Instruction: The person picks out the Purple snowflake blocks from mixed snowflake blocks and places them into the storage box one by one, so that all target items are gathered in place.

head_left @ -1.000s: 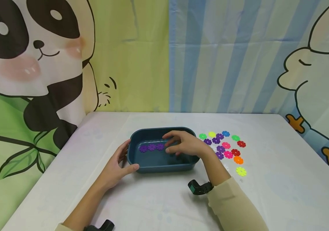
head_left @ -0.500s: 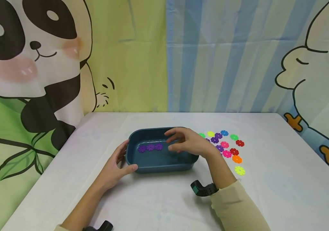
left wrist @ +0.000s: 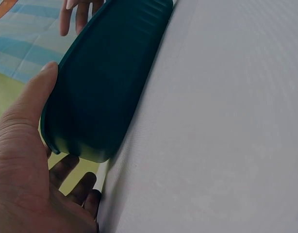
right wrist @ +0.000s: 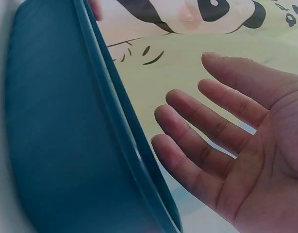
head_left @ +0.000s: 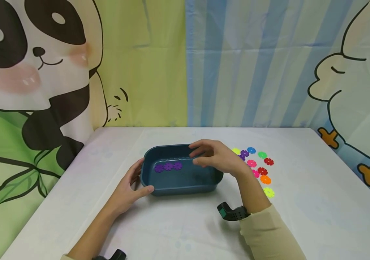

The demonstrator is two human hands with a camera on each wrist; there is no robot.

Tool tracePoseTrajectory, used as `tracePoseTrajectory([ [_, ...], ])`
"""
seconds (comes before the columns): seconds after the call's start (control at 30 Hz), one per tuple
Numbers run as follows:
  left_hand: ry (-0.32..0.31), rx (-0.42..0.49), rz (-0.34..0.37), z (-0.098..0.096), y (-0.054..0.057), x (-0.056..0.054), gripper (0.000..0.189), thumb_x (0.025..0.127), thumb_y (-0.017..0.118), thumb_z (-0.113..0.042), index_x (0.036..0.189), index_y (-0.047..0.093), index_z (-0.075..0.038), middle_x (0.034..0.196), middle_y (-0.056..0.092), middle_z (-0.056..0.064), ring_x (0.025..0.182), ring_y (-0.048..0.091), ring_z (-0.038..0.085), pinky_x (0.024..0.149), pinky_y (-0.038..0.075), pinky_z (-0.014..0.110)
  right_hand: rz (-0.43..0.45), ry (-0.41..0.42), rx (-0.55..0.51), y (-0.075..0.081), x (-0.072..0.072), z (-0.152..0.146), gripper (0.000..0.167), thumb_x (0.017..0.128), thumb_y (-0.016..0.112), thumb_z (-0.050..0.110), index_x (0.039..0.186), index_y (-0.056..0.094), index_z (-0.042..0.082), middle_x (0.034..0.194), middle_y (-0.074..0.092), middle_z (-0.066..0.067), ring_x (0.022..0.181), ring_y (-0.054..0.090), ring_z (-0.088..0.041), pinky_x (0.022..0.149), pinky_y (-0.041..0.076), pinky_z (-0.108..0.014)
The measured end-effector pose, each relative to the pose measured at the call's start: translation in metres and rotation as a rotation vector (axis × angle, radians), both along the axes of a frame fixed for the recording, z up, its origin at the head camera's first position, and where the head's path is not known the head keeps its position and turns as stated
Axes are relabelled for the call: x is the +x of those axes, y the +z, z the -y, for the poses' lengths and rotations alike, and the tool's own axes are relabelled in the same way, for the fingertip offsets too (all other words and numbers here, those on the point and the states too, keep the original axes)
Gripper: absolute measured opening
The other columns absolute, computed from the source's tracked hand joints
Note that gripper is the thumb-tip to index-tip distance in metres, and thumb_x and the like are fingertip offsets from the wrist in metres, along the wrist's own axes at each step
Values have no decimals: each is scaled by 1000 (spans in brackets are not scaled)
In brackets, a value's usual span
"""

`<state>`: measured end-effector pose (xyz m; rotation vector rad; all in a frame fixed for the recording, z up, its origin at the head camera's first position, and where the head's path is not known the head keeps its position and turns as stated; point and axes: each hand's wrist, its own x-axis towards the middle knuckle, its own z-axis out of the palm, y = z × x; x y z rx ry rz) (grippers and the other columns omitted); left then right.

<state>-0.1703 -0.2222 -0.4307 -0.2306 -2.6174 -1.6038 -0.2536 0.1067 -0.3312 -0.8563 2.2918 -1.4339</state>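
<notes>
A dark teal rectangular tub (head_left: 185, 189) sits on the table, with three purple flower-shaped discs (head_left: 168, 166) in a row on its floor. My left hand (head_left: 128, 189) holds the tub's left end, thumb at the front corner and fingers around the end wall. In the left wrist view, that thumb (left wrist: 42, 90) lies against the rim. Above the tub's right side hovers my right hand (head_left: 219, 157), holding nothing. Its fingers (right wrist: 202, 126) are spread and loosely bent beside the tub's rim in the right wrist view.
To the tub's right lie several loose flower discs, among them a red disc (head_left: 269, 161), an orange disc (head_left: 265, 180) and a yellow disc (head_left: 269, 192). My right forearm hides part of this group. Cartoon-printed curtains (head_left: 155, 72) stand behind the white table (head_left: 302, 216).
My right hand has risen a little and drifted right, away from the tub's middle, covering more of the loose discs. My left hand keeps its place on the tub.
</notes>
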Motion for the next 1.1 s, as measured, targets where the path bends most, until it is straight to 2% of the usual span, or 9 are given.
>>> tracePoseTrajectory([
  [0.2, -6, 4, -6, 0, 0, 0, 91, 91, 79, -29, 164, 24, -30, 165, 39, 11, 151, 36, 35, 123, 29, 63, -6, -3, -17, 3, 1, -5, 45, 97, 72, 19, 140, 60, 12, 128, 71, -11, 105, 72, -23, 91, 62, -40],
  [0.4, -9, 11, -11, 0, 1, 0, 92, 91, 79, -28, 164, 25, -28, 164, 40, 11, 151, 37, 35, 123, 29, 62, -8, -25, -31, 9, 2, -11, 44, 97, 73, 20, 139, 62, 16, 128, 71, -9, 109, 71, -32, 90, 61, -40],
  [0.5, -10, 10, -13, 0, 1, 0, 92, 91, 79, -28, 164, 24, -28, 164, 40, 11, 151, 37, 35, 123, 29, 62, -2, -50, -29, 11, 2, -14, 44, 96, 74, 22, 138, 62, 19, 127, 71, -7, 109, 71, -33, 90, 62, -40],
  [0.67, -20, 13, -22, 1, 0, 1, 92, 91, 79, -27, 165, 24, -27, 164, 40, 12, 150, 37, 35, 123, 29, 62, -24, -57, -35, 13, 0, -19, 47, 97, 73, 20, 141, 60, 15, 131, 69, -15, 109, 71, -29, 93, 62, -41],
  [0.8, -23, 15, -29, 1, 0, 1, 92, 91, 79, -27, 165, 24, -26, 163, 40, 12, 150, 37, 35, 122, 30, 62, -27, -78, -53, 14, 0, -23, 46, 97, 73, 20, 141, 60, 15, 131, 70, -14, 108, 72, -29, 93, 62, -41],
  [0.93, -17, 13, -24, 1, 0, 1, 92, 91, 79, -27, 165, 24, -26, 164, 40, 12, 150, 37, 36, 122, 29, 63, -21, -115, -63, 15, 0, -27, 44, 97, 73, 21, 140, 61, 17, 130, 70, -12, 105, 73, -26, 91, 61, -39],
  [0.97, -17, 13, -21, 1, 0, 1, 92, 91, 79, -26, 165, 24, -26, 164, 39, 12, 150, 37, 36, 123, 29, 63, -25, -128, -61, 16, 0, -28, 44, 97, 73, 22, 139, 61, 18, 129, 71, -11, 103, 73, -26, 84, 62, -37],
  [1.1, -14, 12, -14, 0, 0, 1, 92, 91, 79, -27, 165, 24, -27, 165, 38, 12, 151, 36, 36, 123, 28, 63, -54, -177, -65, 16, 0, -33, 44, 97, 73, 24, 140, 61, 18, 129, 71, -12, 100, 73, -26, 81, 60, -36],
])
